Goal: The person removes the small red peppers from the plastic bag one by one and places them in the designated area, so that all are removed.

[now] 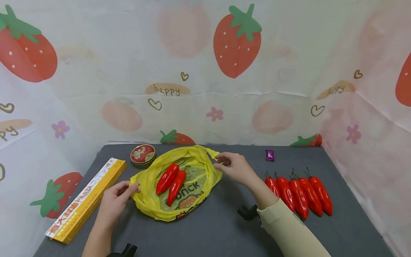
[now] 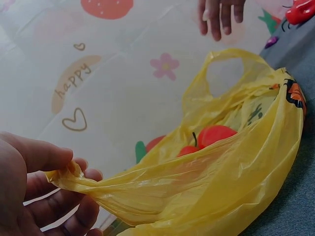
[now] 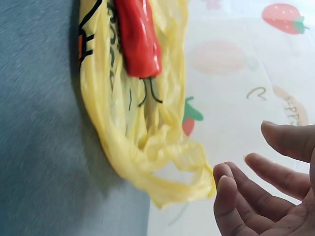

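We see the yellow bag (image 1: 179, 187) lying open on the grey counter (image 1: 218, 228) with two red peppers (image 1: 171, 181) inside it. Our left hand (image 1: 113, 203) pinches the bag's near handle between thumb and fingers. Our right hand (image 1: 236, 167) hovers just beside the bag's far handle, fingers loose and spread, holding nothing. A row of five red peppers (image 1: 300, 194) lies right of the bag; a pasta box (image 1: 88, 200) and a round tin (image 1: 142, 154) lie to its left.
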Available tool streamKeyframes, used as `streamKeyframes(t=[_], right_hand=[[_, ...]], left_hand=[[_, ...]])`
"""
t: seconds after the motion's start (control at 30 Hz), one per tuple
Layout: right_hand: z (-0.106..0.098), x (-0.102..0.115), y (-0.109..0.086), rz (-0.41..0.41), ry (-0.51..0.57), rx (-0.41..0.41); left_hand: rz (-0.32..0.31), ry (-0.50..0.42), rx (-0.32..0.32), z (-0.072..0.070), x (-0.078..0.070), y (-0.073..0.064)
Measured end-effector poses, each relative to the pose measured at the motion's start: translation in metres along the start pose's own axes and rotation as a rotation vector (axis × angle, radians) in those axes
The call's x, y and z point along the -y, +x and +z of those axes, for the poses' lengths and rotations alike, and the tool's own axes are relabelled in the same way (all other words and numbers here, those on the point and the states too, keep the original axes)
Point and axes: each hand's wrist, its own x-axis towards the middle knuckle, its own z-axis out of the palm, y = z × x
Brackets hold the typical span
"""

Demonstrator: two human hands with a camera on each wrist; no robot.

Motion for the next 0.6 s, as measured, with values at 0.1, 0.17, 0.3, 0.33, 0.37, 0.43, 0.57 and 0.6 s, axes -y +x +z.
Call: streamKeyframes(t=[0.1, 0.17, 0.3, 0.33, 0.37, 0.43, 0.57, 0.6], right_hand=[[0.006, 0.003, 0.009, 0.003, 0.009, 0.021], [0.010, 0.006, 0.016, 0.007, 0.009, 0.036], [0.019, 0.011, 0.030, 0.038, -0.009, 0.067], [0.021, 0.013, 0.033, 0.052, -0.003, 0.083], [0.023, 0.015, 0.036, 0.068, -0.001, 0.099], [0.027, 0.019, 0.043, 0.094, 0.013, 0.135], [0.040, 0.026, 0.056, 0.168, 0.088, 0.206], [0.045, 0.026, 0.059, 0.192, 0.121, 0.218]], left_hand=[[0.001, 0.002, -0.001, 0.000, 0.000, -0.001], [-0.001, 0.003, -0.006, 0.001, -0.001, -0.002], [-0.003, 0.005, -0.005, 0.002, -0.002, -0.003], [-0.001, 0.004, 0.000, 0.002, -0.003, -0.003], [0.001, 0.004, 0.002, 0.003, -0.003, -0.003], [0.001, 0.005, 0.007, 0.003, -0.005, -0.004], [0.000, 0.008, 0.003, 0.003, -0.006, -0.004], [0.000, 0.009, 0.005, 0.003, -0.006, -0.005]])
